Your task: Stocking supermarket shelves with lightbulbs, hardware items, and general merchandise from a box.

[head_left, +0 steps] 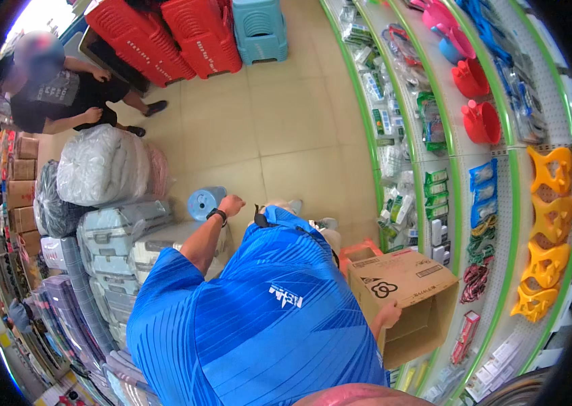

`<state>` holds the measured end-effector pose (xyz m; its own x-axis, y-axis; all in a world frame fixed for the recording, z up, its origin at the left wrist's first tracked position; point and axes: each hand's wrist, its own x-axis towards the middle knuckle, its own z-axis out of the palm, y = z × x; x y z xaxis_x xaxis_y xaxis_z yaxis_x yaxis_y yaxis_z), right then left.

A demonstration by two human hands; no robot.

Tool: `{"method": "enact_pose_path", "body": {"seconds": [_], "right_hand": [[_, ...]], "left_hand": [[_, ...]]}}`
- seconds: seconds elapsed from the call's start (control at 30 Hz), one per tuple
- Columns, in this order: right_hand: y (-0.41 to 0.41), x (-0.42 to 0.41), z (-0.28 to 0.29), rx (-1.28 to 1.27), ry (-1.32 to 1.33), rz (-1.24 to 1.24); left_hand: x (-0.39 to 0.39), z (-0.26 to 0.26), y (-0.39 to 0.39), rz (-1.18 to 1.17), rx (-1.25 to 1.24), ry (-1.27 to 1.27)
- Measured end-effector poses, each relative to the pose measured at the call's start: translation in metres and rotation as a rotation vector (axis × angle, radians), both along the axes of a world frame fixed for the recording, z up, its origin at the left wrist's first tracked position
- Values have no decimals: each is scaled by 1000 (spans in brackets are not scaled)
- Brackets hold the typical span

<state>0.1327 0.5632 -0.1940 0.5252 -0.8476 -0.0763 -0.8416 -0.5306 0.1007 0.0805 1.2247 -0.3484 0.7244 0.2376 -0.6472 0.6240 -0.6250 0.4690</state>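
Note:
My left hand [232, 204], with a dark band on the wrist, is loosely curled with nothing visible in it. Just left of it stands a small round light-blue plastic object [205, 203], perhaps a stool or bin. At my right side, my right hand [390, 314] grips the edge of a brown cardboard box [405, 276]. The box is tilted, its open side facing down and right in the view; the part of it nearest my body is hidden by my blue shirt. A red-orange plastic container [359, 248] shows beside the box.
Shelves with green edges [456, 147] run along the right, holding red scoops [482, 122] and yellow plastic pieces [552, 218]. Suitcases [113, 238] and wrapped bedding [103, 165] stand at left. Red stools [138, 43] and blue stools [260, 33] are stacked ahead. Another person [57, 96] stands upper left.

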Motion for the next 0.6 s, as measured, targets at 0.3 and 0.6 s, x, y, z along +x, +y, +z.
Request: {"method": "enact_pose_path", "body": {"seconds": [0.3, 0.6], "right_hand": [[14, 16, 8, -27, -45, 1], [9, -3, 10, 3, -81, -63]], "left_hand": [[-16, -45, 27, -188, 64, 89], [-32, -74, 35, -242, 73, 41]]}}
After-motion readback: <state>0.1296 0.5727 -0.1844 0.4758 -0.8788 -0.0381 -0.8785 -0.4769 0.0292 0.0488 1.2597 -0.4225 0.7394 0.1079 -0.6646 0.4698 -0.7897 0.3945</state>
